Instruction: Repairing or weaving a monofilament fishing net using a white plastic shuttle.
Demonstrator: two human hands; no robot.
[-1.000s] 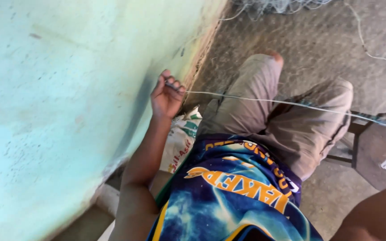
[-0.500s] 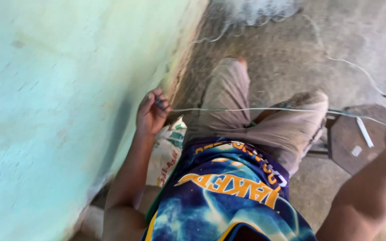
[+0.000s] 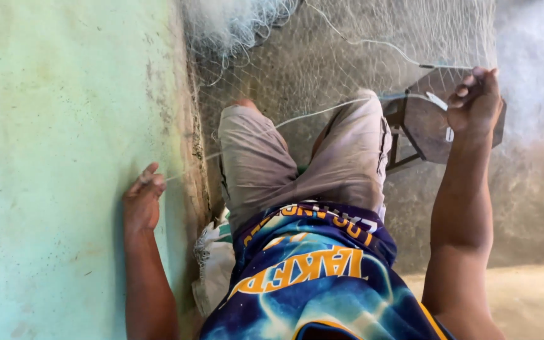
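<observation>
I sit on the floor beside a pale green wall (image 3: 51, 157). My left hand (image 3: 141, 201) is against the wall, fingers pinched on a thin white line (image 3: 310, 113) that runs across my knees. My right hand (image 3: 476, 101) is raised at the right, closed on the other end of that line where a fine white fishing net (image 3: 373, 38) hangs from it. The net spreads over the concrete floor ahead of my legs, which are in beige shorts (image 3: 303, 157).
A small dark wooden stool (image 3: 429, 126) stands under my right hand. A white woven sack (image 3: 212, 264) lies between my hip and the wall. A bunched heap of net (image 3: 234, 25) lies at the wall's foot, far ahead.
My view has swung to the right. My right hand has come up into sight holding the line, and the line has stretched out between both hands. The net ahead has come into view.
</observation>
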